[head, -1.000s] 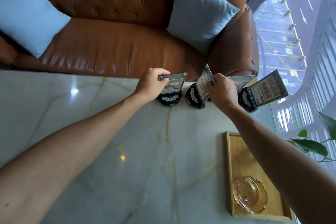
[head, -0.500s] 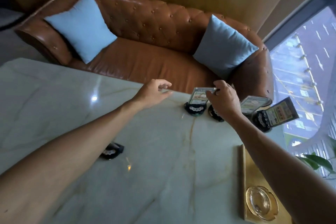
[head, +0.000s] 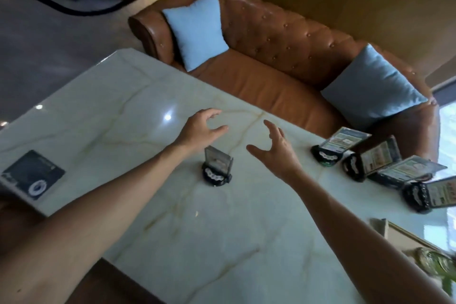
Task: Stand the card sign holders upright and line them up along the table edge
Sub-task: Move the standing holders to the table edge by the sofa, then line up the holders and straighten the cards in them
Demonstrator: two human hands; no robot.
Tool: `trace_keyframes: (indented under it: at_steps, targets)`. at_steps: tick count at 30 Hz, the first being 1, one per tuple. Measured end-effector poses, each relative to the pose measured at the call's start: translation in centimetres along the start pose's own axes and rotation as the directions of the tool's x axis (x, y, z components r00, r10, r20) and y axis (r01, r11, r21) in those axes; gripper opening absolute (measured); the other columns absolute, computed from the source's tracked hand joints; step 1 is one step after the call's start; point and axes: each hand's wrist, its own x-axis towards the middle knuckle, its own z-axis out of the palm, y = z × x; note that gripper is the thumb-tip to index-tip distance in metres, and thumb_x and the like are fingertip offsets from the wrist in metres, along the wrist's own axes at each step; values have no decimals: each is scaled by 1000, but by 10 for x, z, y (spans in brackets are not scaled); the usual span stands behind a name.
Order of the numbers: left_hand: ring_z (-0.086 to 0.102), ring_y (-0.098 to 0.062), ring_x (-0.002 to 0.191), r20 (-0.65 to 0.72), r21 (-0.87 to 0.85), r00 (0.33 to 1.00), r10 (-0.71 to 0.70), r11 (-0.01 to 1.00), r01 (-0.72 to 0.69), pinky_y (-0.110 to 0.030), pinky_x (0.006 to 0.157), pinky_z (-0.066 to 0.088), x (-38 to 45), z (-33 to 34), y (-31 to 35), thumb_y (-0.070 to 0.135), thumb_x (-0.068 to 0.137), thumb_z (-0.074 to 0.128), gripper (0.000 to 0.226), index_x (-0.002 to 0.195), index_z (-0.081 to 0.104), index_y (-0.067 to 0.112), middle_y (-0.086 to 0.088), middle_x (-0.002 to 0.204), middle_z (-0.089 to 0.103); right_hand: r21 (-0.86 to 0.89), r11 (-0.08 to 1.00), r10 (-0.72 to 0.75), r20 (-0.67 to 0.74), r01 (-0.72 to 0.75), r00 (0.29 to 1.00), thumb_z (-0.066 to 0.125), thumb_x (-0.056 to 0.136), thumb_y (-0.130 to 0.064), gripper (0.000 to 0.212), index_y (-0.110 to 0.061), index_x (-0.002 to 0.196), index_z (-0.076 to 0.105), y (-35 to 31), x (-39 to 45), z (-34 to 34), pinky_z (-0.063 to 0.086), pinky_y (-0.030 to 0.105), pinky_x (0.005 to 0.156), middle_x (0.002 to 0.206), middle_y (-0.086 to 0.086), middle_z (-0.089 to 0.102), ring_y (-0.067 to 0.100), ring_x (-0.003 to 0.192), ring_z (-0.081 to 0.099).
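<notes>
A card sign holder [head: 217, 169] with a round black base stands upright alone in the middle of the marble table [head: 222, 224]. My left hand [head: 201, 128] hovers open just above and left of it. My right hand [head: 276, 153] hovers open to its right, fingers spread, holding nothing. Several more sign holders stand in a row along the table's far right edge by the sofa: one [head: 338, 145], another [head: 372, 158], a third [head: 407, 173]. A flat dark card holder [head: 33, 177] lies at the table's left edge.
A brown leather sofa [head: 271, 69] with two light blue cushions runs behind the table. A wooden tray [head: 394, 232] with a glass ashtray sits at the near right. A window is at the far right.
Both hands have let go of the holders in the row and moved left toward the lone holder. The view has swung left and up, showing more of the table and the flat card.
</notes>
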Motion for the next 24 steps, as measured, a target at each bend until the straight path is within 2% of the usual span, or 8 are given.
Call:
trace_keyframes:
  at_steps: [5,8,10,12,14,16,20,24]
  targets:
    - [59,-12,118,44,-56,993,-106,993,108,-29,102,46,-20,-8,-43,37,78,79,59,131,60,19,1,126,64,-38,999,-14,62,17,998,74,84,-39,86,-22,153,26,-18,-7,48,35,30,101,154,3,35,21,137,40]
    - [62,-13,111,80,-85,989,-127,987,134,-24,96,47,-28,-4,-62,35,81,78,54,129,61,18,2,123,66,-62,998,15,115,-8,993,72,86,-34,81,-22,152,27,-19,-10,66,40,36,105,151,8,40,25,132,46]
    - [64,-12,105,113,-91,985,-127,986,137,-21,90,48,-30,1,-70,33,83,77,50,128,62,19,3,121,66,-84,996,46,149,-34,988,69,88,-32,74,-24,150,30,-17,-11,75,47,43,101,144,10,46,27,124,53]
    - [65,-11,99,143,-76,981,-131,987,143,-13,81,45,-31,6,-77,30,83,77,47,127,63,18,5,114,66,-96,994,60,168,-44,984,66,89,-28,60,-26,143,41,-13,-10,81,52,43,93,133,8,57,26,113,61]
    - [68,-14,97,150,-66,980,-128,988,139,-3,72,42,-29,12,-83,24,83,77,44,124,65,18,2,110,67,-84,995,66,184,-51,981,62,89,-22,40,-29,128,56,-9,-7,84,56,40,84,117,3,68,23,100,68]
    - [69,-15,95,146,-53,981,-128,989,137,0,68,41,-26,18,-86,19,82,78,39,119,66,18,1,108,68,-75,994,87,178,-75,980,57,90,-18,29,-30,115,65,-6,-2,86,58,38,77,104,2,74,22,90,71]
    - [71,-11,90,120,-14,986,-119,992,122,-17,71,46,-14,32,-88,19,80,78,22,99,69,20,6,96,71,-100,991,100,168,-84,981,50,94,-18,26,-30,110,67,-3,10,83,55,33,72,99,2,72,23,88,67]
    - [69,-10,81,105,47,992,-73,997,68,-24,69,48,4,45,-73,25,79,78,15,92,74,19,11,84,71,-114,990,95,128,-81,987,45,95,-16,26,-26,107,66,12,27,69,55,37,72,98,5,71,26,86,65]
